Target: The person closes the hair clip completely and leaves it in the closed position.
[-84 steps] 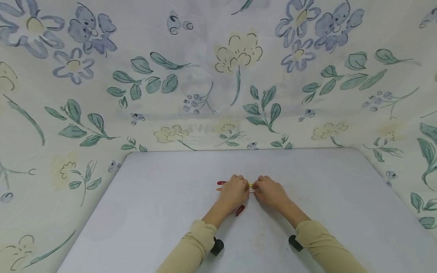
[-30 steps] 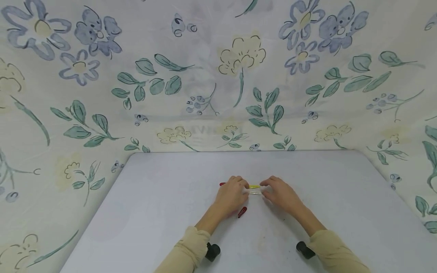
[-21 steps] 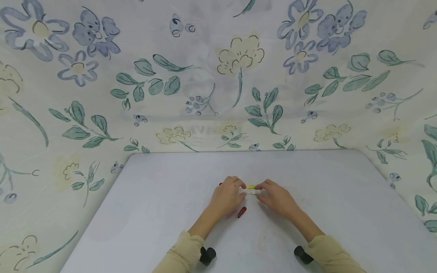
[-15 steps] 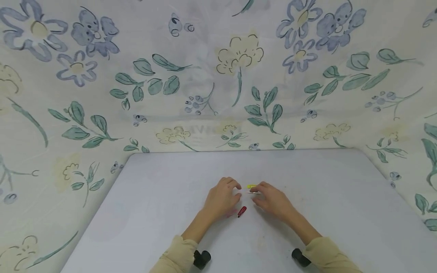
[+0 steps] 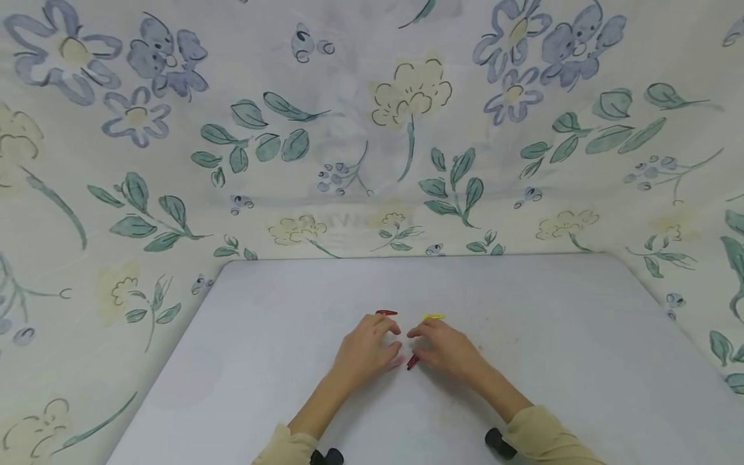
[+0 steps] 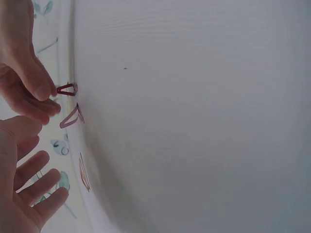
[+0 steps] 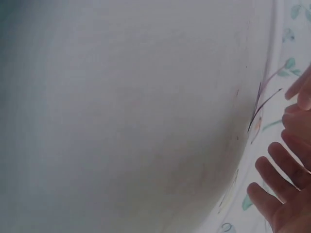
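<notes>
Several snap hair clips lie on the white table. In the head view my left hand [image 5: 365,349] has loosely bent fingers, with nothing between fingers and thumb. A pink hair clip [image 5: 395,363] lies beside its thumb, and a red hair clip [image 5: 386,312] lies behind its fingers. My right hand [image 5: 444,349] partly covers a dark red hair clip [image 5: 413,361]; in the left wrist view its fingertips are right at that dark red clip [image 6: 66,89]. Behind the right hand shows a yellow hair clip [image 5: 433,316]. An orange-brown hair clip [image 6: 84,174] appears in the left wrist view.
The white tabletop [image 5: 279,310] spreads around both hands, its far edge meeting a floral cloth backdrop [image 5: 349,129]. A black wrist camera [image 5: 500,443] sits below the right sleeve [image 5: 543,436], close over the table.
Both hands have drawn back from the yellow and white clips toward the front, the right one also leftward over the dark red clip. The back red clip is uncovered; the white one is now hidden.
</notes>
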Available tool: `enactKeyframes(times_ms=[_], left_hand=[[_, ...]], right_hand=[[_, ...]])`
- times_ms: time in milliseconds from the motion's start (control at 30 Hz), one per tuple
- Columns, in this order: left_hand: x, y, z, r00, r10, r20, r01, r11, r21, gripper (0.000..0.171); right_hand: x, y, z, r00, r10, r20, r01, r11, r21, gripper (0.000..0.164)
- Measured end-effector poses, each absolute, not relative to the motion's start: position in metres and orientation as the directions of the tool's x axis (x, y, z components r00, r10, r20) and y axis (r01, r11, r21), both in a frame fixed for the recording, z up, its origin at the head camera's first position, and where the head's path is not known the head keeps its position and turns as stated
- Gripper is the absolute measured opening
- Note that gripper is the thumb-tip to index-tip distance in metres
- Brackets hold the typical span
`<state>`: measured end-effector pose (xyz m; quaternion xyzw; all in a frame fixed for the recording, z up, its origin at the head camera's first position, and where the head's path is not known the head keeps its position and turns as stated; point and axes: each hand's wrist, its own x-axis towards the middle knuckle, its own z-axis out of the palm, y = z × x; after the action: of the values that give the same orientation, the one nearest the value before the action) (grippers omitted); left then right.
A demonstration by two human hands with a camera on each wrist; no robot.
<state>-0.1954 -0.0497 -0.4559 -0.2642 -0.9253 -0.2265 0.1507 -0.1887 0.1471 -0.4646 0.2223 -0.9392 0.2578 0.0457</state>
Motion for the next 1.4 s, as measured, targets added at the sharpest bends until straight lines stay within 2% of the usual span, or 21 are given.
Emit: enactKeyframes(times_ms=[267, 700, 1000, 1400], left_hand=[[-0.180, -0.060, -0.461, -0.838, 0.415, 0.354, 0.529, 0.778, 0.339, 0.017], [-0.172, -0.065, -0.467, -0.866, 0.420, 0.270, 0.495, 0.793, 0.355, 0.020], [-0.172, -0.063, -0.467, -0.867, 0.428, 0.255, 0.494, 0.804, 0.331, 0.017], [-0.173, -0.060, -0.470, -0.843, 0.442, 0.305, 0.523, 0.807, 0.275, 0.014]], right_hand=[[-0.189, 0.133, -0.461, -0.889, -0.448, 0.096, -0.441, 0.779, -0.446, 0.025], [-0.190, 0.122, -0.464, -0.870, -0.489, 0.066, -0.474, 0.790, -0.389, 0.024], [-0.188, 0.122, -0.461, -0.883, -0.469, 0.038, -0.449, 0.818, -0.360, 0.017], [-0.189, 0.120, -0.459, -0.881, -0.473, 0.014, -0.446, 0.820, -0.358, 0.012]])
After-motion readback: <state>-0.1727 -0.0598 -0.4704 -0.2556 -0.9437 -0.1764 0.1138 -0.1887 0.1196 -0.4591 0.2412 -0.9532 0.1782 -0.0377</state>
